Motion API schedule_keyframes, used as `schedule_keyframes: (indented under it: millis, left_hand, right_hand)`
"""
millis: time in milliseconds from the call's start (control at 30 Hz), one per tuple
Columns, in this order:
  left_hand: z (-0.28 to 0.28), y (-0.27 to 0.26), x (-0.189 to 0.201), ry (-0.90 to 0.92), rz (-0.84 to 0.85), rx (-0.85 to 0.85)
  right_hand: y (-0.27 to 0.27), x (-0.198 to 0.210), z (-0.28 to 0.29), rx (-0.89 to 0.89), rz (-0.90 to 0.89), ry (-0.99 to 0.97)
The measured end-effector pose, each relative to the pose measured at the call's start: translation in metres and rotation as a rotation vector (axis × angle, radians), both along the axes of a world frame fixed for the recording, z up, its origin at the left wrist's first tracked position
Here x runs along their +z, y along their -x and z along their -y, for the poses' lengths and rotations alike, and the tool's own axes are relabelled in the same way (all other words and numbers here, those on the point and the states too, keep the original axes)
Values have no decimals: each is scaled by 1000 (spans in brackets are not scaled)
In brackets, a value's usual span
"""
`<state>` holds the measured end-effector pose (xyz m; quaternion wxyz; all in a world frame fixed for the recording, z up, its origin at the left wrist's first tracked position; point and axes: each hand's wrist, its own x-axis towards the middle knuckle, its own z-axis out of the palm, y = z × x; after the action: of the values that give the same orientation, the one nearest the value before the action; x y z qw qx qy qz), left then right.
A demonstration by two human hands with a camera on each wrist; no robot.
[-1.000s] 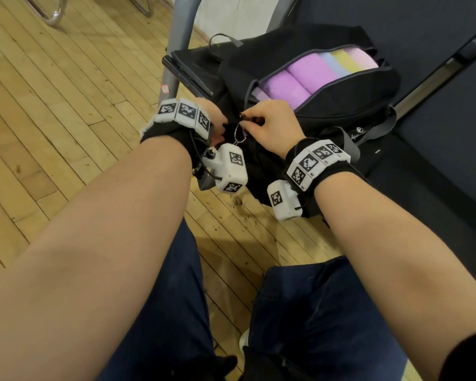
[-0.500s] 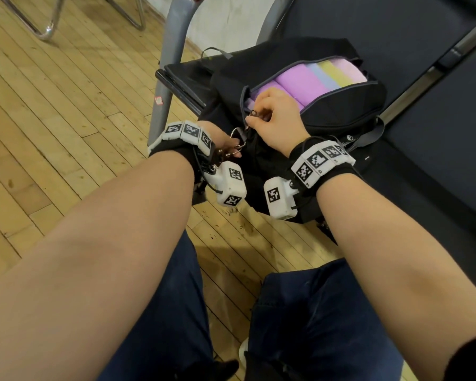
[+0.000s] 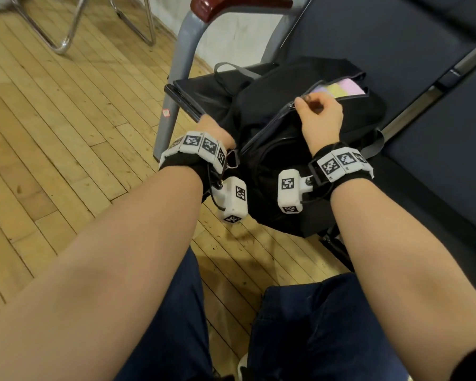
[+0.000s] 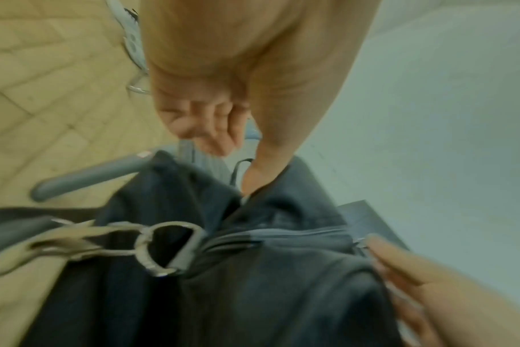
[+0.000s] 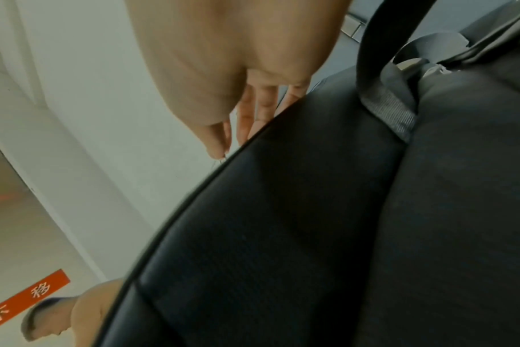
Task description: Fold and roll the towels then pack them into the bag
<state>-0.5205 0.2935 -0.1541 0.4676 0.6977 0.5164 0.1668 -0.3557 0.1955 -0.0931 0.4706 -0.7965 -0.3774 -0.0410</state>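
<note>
Both hands on soft, floppy bag (image 3: 300, 149): right hand (image 3: 320, 116) pinches zip pull nr towels (image 3: 338, 88), left hand (image 3: 217, 130) grip pinches bag end fabric.

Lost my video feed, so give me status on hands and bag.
Right hand pinching zipper pull, bag partly zipped. Left hand gripping bag's end. Rolled towels inside. Nothing blocking.

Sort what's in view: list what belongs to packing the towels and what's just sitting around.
Part of the job:
black bag
rolled towels inside it
zipper pull, pinched by the right hand
left hand holding the bag's end

Just there:
dark bench seat
grey armrest post
chrome chair legs
wooden floor
</note>
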Motion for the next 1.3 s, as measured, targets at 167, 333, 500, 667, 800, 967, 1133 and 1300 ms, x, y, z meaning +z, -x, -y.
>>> schedule_keyframes:
  millis: [167, 333, 500, 667, 800, 967, 1133, 1300]
  left_hand:
    - [19, -15, 40, -333, 413, 35]
    - [28, -57, 42, -660, 212, -235]
    - [23, -77, 45, -678, 38, -239]
    - [18, -80, 50, -630, 83, -189]
    - [15, -78, 53, -537, 156, -168]
    - [15, -83, 75, -474, 74, -259]
    - [0, -129, 119, -468, 9, -487]
    - [-9, -180, 124, -462, -84, -640]
  right_hand:
    - [-5, 5, -3, 24, -99, -9]
    - [-12, 12, 1, 103, -156, 30]
    - [-28, 25, 3, 178, -213, 135]
    - [-51, 31, -6, 61, -183, 143]
    - [-91, 39, -9, -149, -201, 46]
    - [-119, 46, -14, -214, -133, 119]
    - [-130, 54, -9, -99, -226, 200]
    - [-144, 66, -5, 33, -272, 274]
